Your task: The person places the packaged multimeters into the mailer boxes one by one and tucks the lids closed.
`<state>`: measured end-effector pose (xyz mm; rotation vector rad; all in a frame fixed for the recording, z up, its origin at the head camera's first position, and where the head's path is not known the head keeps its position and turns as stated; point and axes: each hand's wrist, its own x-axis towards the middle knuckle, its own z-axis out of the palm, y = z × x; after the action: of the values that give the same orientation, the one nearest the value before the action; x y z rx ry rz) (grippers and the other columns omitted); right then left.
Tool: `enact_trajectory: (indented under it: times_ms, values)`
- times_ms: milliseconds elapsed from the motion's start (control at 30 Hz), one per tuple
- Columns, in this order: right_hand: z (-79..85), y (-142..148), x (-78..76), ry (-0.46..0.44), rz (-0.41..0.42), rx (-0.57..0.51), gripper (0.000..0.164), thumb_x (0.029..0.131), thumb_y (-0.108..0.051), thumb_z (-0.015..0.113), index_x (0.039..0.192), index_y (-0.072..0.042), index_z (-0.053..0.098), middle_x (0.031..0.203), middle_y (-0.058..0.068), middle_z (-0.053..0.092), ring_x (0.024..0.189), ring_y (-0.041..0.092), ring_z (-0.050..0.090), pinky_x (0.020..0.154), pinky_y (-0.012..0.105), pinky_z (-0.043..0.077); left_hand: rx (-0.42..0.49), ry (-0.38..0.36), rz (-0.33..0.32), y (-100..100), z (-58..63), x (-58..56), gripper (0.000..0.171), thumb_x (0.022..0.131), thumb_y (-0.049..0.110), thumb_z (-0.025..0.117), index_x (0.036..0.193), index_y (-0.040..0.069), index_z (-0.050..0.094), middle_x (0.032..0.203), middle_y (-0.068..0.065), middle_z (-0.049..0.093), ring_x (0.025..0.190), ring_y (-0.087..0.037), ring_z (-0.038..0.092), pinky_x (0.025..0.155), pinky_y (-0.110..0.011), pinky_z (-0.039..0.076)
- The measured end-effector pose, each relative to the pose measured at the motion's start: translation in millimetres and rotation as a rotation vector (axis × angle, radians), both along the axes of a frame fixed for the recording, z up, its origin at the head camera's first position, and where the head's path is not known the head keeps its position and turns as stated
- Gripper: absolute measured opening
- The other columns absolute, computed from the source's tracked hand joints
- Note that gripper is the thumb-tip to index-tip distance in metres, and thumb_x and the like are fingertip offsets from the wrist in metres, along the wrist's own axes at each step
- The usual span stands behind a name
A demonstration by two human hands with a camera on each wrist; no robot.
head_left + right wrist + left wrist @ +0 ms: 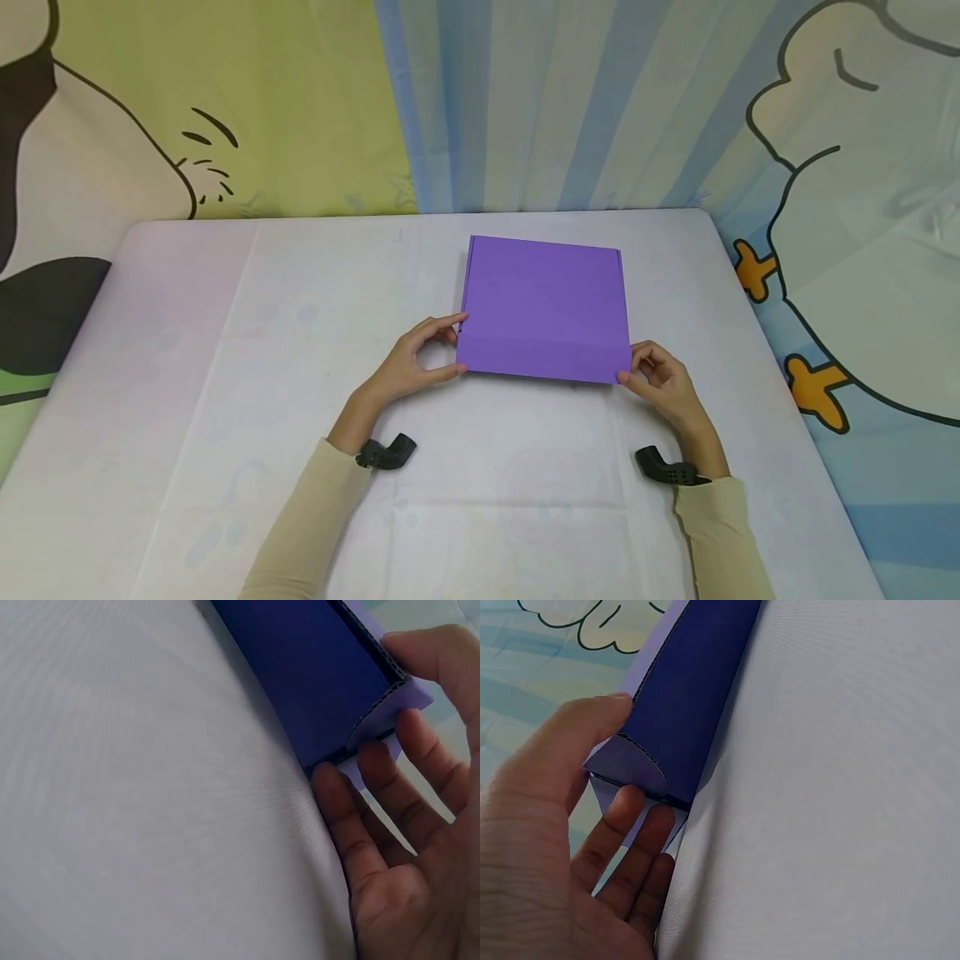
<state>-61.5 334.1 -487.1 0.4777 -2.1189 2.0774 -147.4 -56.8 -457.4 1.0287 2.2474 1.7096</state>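
Observation:
A flat purple cardboard box (543, 304) lies on the white-covered table, its broad top facing up. My left hand (411, 363) holds its near left corner, the thumb at the front edge and the fingers along the left side. At the near right corner, my right hand (666, 385) grips the box in much the same way. In the left wrist view a rounded side flap (634, 761) shows by the fingertips. The right wrist view shows the darker front wall (307, 682) and a corrugated edge near the thumb. The inside of the box is hidden.
The white tablecloth (300, 275) has creases and faint prints. Behind the table hangs a striped, cartoon-printed curtain (525, 100). Each wrist wears a black camera mount, one on the left (387, 452) and one on the right (667, 468).

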Motion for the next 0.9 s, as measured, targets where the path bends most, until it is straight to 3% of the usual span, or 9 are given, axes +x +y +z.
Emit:
enact_trajectory:
  times_ms: [267, 467, 600, 700, 900]
  values:
    - [-2.9, 0, -0.6, -0.024, -0.02, -0.076, 0.042, 0.077, 0.029, 0.058, 0.112, 0.023, 0.036, 0.118, 0.007, 0.05, 0.105, 0.012, 0.054, 0.091, 0.019, 0.048, -0.012, -0.002, 0.002, 1, -0.4, 0.4, 0.068, 0.078, -0.003, 0.078, 0.139, -0.004, 0.048, 0.107, -0.016, 0.059, 0.104, -0.034, 0.055, 0.101, -0.041, 0.043]
    - [-1.0, 1, -1.5, -0.061, -0.044, 0.026, 0.063, 0.081, 0.022, 0.063, 0.138, 0.009, 0.039, 0.135, 0.005, 0.045, 0.113, 0.013, 0.052, 0.092, 0.019, 0.048, -0.042, 0.017, 0.03, 3, -1.6, 0.7, 0.067, 0.08, -0.002, 0.077, 0.139, -0.002, 0.048, 0.112, -0.017, 0.056, 0.107, -0.035, 0.054, 0.101, -0.044, 0.043]
    - [0.2, 2, -2.5, -0.058, -0.026, 0.072, 0.065, 0.082, 0.021, 0.063, 0.142, 0.007, 0.041, 0.15, 0.008, 0.035, 0.122, 0.014, 0.049, 0.094, 0.019, 0.047, -0.045, 0.026, 0.032, 3, -4.0, 0.7, 0.066, 0.081, -0.002, 0.076, 0.14, -0.002, 0.046, 0.128, -0.02, 0.049, 0.119, -0.035, 0.049, 0.1, -0.049, 0.042]
    - [0.4, 3, -2.8, -0.036, 0.015, 0.06, 0.063, 0.082, 0.023, 0.061, 0.14, 0.01, 0.042, 0.156, 0.012, 0.027, 0.129, 0.014, 0.044, 0.097, 0.019, 0.045, -0.038, 0.027, 0.015, 3, -9.7, -2.3, 0.07, 0.082, -0.002, 0.075, 0.143, 0.0, 0.043, 0.141, -0.018, 0.041, 0.127, -0.033, 0.044, 0.101, -0.048, 0.042]
    - [-1.9, 4, -2.0, -0.023, 0.066, 0.04, 0.063, 0.081, 0.025, 0.055, 0.141, 0.011, 0.04, 0.16, 0.013, 0.022, 0.135, 0.015, 0.04, 0.102, 0.02, 0.042, -0.07, -0.001, -0.025, 2, -33.3, -14.1, 0.075, 0.086, 0.006, 0.073, 0.151, 0.017, 0.037, 0.155, -0.004, 0.03, 0.126, -0.026, 0.048, 0.105, -0.044, 0.041]
